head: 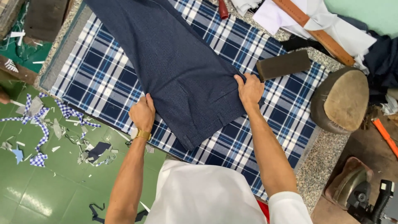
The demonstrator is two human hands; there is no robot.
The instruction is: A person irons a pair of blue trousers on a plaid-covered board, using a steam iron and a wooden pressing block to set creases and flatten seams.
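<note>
Checked blue and white cloth (103, 79) covers the table, and on it lies the dark navy garment (174, 62), running from the top of the view down to the near edge. On the green floor (37, 191) at the left are many fabric scraps (39, 124). A rounded pressing cushion (342, 99) sits at the right, a dark block (284, 64) near it. The left hand (142, 114) is closed, pinching the garment's left edge. The right hand (249, 89) pinches the right edge, fingers pressed together. A gold watch (143, 134) is on the left wrist
</note>
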